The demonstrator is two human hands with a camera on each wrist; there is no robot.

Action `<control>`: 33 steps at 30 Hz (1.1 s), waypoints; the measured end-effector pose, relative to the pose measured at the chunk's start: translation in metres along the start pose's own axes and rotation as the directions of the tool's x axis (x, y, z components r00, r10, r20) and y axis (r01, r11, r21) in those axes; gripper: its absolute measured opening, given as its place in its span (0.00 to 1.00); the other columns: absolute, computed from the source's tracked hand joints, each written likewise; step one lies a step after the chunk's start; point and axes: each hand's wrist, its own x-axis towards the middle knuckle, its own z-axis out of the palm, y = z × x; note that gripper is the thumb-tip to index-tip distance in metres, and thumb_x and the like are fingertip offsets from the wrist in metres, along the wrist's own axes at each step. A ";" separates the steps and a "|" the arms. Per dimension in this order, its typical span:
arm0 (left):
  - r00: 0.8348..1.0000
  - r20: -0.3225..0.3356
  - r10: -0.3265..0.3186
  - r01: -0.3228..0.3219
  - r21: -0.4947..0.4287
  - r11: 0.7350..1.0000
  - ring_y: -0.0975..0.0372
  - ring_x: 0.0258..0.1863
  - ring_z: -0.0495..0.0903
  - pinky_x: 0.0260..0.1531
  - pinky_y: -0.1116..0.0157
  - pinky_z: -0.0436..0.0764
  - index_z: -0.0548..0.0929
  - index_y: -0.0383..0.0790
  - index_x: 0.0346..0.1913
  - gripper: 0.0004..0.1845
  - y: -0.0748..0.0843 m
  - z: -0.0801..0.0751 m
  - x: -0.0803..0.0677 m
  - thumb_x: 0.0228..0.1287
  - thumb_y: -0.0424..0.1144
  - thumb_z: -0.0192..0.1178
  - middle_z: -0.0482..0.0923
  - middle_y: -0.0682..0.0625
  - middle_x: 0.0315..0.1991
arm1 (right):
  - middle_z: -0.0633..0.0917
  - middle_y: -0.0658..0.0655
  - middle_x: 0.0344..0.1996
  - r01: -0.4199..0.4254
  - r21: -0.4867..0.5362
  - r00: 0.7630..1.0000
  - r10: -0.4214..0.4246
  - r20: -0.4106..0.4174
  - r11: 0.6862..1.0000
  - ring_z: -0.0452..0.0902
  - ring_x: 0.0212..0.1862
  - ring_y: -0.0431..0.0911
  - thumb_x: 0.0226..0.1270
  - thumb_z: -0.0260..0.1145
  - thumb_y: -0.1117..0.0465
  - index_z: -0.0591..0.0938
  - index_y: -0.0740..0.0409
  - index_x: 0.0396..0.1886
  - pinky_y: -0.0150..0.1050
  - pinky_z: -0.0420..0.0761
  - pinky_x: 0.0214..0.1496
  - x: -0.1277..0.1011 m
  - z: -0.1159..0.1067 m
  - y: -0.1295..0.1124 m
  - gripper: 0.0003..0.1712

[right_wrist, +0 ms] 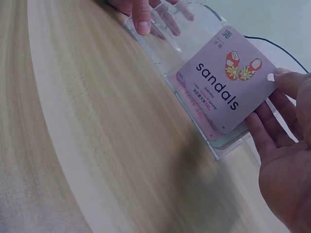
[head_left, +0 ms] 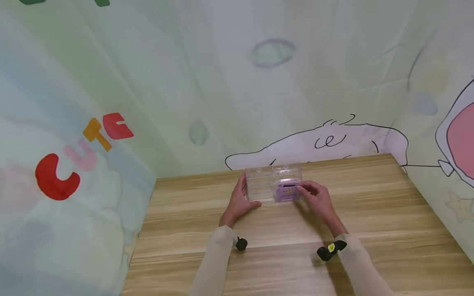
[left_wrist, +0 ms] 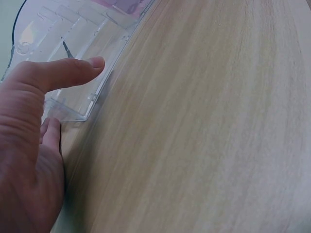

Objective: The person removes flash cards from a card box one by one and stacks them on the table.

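Observation:
A clear plastic card holder (head_left: 260, 186) with two side-by-side sections stands near the table's back edge. My left hand (head_left: 238, 202) grips its left end, fingers along the side and behind, thumb across the front. In the left wrist view, that thumb (left_wrist: 73, 72) lies over the holder's lower front. My right hand (head_left: 319, 201) pinches a light purple flash card (right_wrist: 228, 80) by its edge at the right section. The card reads "sandals" and shows a pair of red sandals with yellow flowers. Behind its lower edge, a pink card and a pale green card (right_wrist: 229, 140) sit in the holder.
A wood-grain table (head_left: 274, 263) extends in front of the holder and to both sides. Right behind its back edge hangs a printed cloth backdrop (head_left: 207, 82). Each wrist wears a small black camera, the right one (head_left: 331, 250) with a yellow mark.

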 end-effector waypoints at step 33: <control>1.000 0.005 0.005 -0.005 -0.011 1.000 0.44 0.79 0.57 0.77 0.54 0.61 0.48 0.31 0.82 0.63 0.045 -0.006 -0.015 0.47 0.24 0.80 0.54 0.33 0.80 | 0.84 0.66 0.54 -0.151 0.043 0.988 0.151 -0.012 0.988 0.82 0.51 0.47 0.77 0.67 0.56 0.83 0.67 0.57 0.34 0.87 0.53 -0.006 -0.032 -0.001 0.20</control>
